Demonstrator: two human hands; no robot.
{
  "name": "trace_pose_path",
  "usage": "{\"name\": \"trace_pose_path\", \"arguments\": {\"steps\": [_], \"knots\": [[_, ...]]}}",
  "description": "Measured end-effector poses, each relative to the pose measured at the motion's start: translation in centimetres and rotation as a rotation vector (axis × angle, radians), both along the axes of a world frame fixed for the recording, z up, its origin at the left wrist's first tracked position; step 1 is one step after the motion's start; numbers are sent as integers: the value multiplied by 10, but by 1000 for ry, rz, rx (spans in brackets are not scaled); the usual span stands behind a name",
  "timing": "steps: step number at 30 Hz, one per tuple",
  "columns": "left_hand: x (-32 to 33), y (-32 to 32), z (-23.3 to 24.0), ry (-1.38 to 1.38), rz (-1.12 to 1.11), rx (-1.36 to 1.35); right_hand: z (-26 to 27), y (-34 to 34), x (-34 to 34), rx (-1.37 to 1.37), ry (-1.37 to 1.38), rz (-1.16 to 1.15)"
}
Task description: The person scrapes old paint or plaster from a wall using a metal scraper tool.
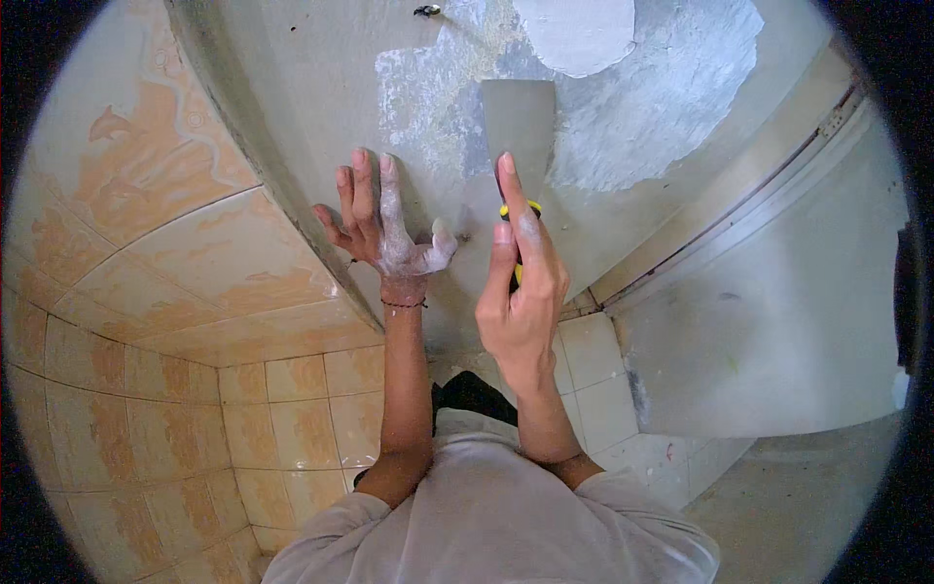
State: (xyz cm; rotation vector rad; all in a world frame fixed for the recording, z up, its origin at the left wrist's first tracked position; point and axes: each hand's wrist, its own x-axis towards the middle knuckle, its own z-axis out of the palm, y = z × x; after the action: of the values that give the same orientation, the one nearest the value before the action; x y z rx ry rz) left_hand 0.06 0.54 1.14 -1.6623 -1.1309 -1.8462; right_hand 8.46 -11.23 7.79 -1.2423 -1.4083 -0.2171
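My right hand (527, 285) is closed around the black and yellow handle of a putty knife (519, 120), its index finger stretched along the tool. The wide metal blade points up the picture, over a patch of pale filler (620, 124) on the painted wall (306, 87). A brighter white area (580, 33) lies above the blade. To the left, my left hand (390, 226) is spread with its fingers apart against or just in front of the wall. White residue coats its thumb, index finger and part of the palm; it holds nothing.
Patterned tiles (211, 248) cover the wall at left and lower left, meeting the painted wall at a raised edge. At right are a frame (730, 212) and a pale panel (759, 328). White floor tiles (598, 365) show below. A small dark object (427, 11) protrudes at the top.
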Motion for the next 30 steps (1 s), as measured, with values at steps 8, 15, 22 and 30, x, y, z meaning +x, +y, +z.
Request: {"name": "trace_pose_path", "arguments": {"steps": [8,15,22,30], "knots": [[-7,-2,-5,18,-19,-18,11,-10,-7,-74,3,-43],[-2,1,-4,-4,-20,0,12,-6,-9,-80,34,-58],[-2,-1,-3,2,-20,-6,19,-10,-11,-124,1,-63],[-4,-3,-1,9,-8,-9,13,-4,-7,-57,-42,-110]]}}
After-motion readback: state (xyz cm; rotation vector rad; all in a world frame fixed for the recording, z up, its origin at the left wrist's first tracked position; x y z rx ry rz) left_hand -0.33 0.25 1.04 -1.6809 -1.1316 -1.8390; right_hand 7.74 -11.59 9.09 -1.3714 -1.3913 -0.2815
